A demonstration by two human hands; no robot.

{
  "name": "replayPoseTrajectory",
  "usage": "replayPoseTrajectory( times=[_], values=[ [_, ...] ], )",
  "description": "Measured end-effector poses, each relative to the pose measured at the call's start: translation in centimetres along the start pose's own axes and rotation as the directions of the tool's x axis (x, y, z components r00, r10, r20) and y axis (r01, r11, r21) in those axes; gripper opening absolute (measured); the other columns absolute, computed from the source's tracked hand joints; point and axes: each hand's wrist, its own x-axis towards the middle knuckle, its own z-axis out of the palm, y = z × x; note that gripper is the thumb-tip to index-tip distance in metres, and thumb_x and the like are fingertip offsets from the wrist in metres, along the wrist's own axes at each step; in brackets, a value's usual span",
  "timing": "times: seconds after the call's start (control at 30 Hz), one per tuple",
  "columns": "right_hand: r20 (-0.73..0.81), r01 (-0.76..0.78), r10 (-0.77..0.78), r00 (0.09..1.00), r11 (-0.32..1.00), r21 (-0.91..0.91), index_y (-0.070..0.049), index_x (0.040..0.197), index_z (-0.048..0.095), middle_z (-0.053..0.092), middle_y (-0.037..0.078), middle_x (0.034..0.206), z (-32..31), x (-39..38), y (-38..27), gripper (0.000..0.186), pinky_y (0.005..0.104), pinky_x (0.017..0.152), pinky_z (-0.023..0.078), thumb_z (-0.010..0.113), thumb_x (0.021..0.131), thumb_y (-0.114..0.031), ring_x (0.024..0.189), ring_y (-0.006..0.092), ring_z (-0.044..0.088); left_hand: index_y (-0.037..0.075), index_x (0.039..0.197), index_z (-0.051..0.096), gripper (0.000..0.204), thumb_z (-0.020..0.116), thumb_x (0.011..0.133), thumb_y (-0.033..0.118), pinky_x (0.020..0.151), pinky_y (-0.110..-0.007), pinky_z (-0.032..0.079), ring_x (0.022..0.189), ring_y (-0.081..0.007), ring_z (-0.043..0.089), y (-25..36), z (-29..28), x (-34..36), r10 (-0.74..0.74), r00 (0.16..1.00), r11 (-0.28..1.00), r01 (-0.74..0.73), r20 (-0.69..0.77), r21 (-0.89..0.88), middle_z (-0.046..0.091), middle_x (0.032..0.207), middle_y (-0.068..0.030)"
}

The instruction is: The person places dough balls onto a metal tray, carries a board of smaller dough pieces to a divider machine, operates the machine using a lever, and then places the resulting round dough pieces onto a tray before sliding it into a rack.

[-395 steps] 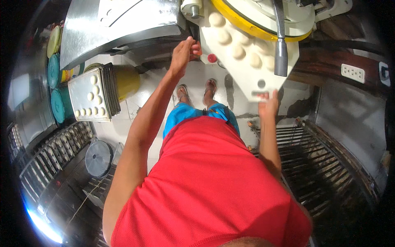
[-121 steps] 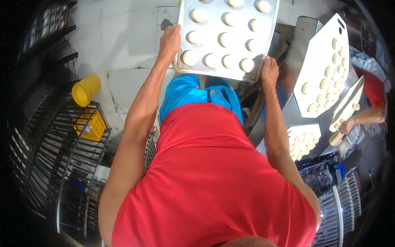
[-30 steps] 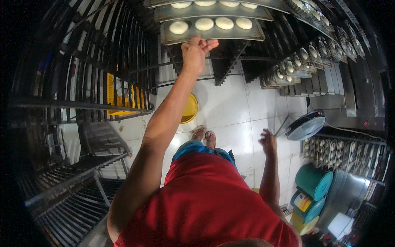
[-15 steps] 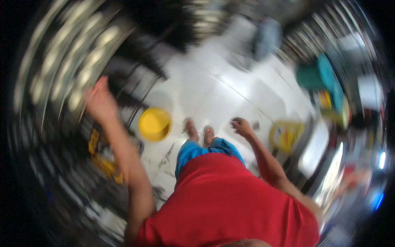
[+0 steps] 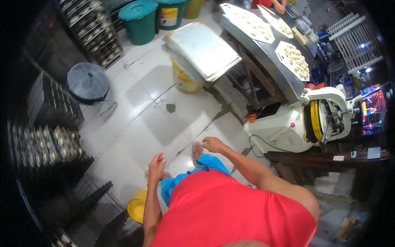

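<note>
My left hand (image 5: 157, 166) hangs at my left side over the white tiled floor (image 5: 150, 123), open and empty. My right hand (image 5: 210, 143) is out in front of my right hip, loosely bent and empty. Beyond them a stack of metal sheets (image 5: 201, 49) rests above a yellow bucket (image 5: 187, 84). To the right, a white dough machine (image 5: 275, 129) with a yellow ring stands by a steel table (image 5: 242, 43) bearing white boards of dough pieces (image 5: 294, 61).
Racks with dough trays (image 5: 49, 146) line the left, near a grey round fan (image 5: 87, 81). Green lidded bins (image 5: 138, 26) stand at the back. Another person's arm (image 5: 279, 6) is beyond the table. A yellow bucket (image 5: 138, 203) sits low left.
I have turned away from the rack of dough trays; the table and machine are now in view. My left hand has left the tray edge and dropped to my side.
</note>
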Motion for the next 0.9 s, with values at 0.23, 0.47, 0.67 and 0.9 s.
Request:
replayPoseTrajectory(
  times=[0.23, 0.47, 0.67, 0.9],
  values=[
    [-0.239, -0.203, 0.318, 0.917, 0.891, 0.406, -0.002, 0.114, 0.071, 0.074, 0.012, 0.084, -15.3, -3.5, 14.7, 0.041, 0.0352, 0.069, 0.054, 0.065, 0.089, -0.034, 0.067, 0.0201, 0.07, 0.003, 0.13, 0.061, 0.04, 0.067, 0.093, 0.019, 0.087, -0.035, 0.054, 0.101, -0.0234, 0.069, 16.0, 16.8, 12.8, 0.096, 0.952, 0.973, -0.151, 0.291, 0.172, 0.071, 0.109, -0.0144],
    [-0.696, 0.182, 0.188, 0.693, 0.889, 0.421, 0.0, 0.103, 0.073, 0.07, 0.007, 0.079, -32.9, 2.9, 16.0, 0.031, 0.031, 0.073, 0.052, 0.066, 0.093, -0.028, 0.076, 0.0125, 0.065, 0.0, 0.126, 0.062, 0.04, 0.066, 0.093, 0.022, 0.088, -0.037, 0.054, 0.103, -0.0264, 0.068, 27.2, 27.2, 29.8, 0.281, 0.916, 0.933, -0.33, 0.287, 0.142, 0.07, 0.114, -0.0163],
    [-0.913, 0.187, 0.171, 0.371, 0.949, 0.254, 0.001, 0.1, 0.073, 0.071, 0.011, 0.081, -57.1, 13.7, 17.4, 0.031, 0.0326, 0.077, 0.051, 0.065, 0.094, -0.028, 0.081, 0.0154, 0.066, 0.002, 0.117, 0.068, 0.03, 0.066, 0.093, 0.019, 0.09, -0.038, 0.052, 0.104, -0.0305, 0.067, 43.0, 40.4, 49.4, 0.653, 0.734, 0.719, -0.678, 0.184, 0.152, 0.069, 0.114, -0.0165],
    [-0.891, -0.068, 0.21, 0.404, 0.978, 0.199, 0.001, 0.118, 0.068, 0.072, 0.02, 0.109, -72.9, 24.7, 22.9, 0.042, 0.0412, 0.09, 0.051, 0.067, 0.09, -0.031, 0.1, 0.0333, 0.069, 0.003, 0.116, 0.068, 0.03, 0.063, 0.091, 0.018, 0.1, -0.043, 0.047, 0.113, -0.0362, 0.061, 56.8, 52.0, 64.9, 0.747, 0.618, 0.569, -0.785, 0.245, 0.244, 0.067, 0.119, -0.0191]
  ],
)
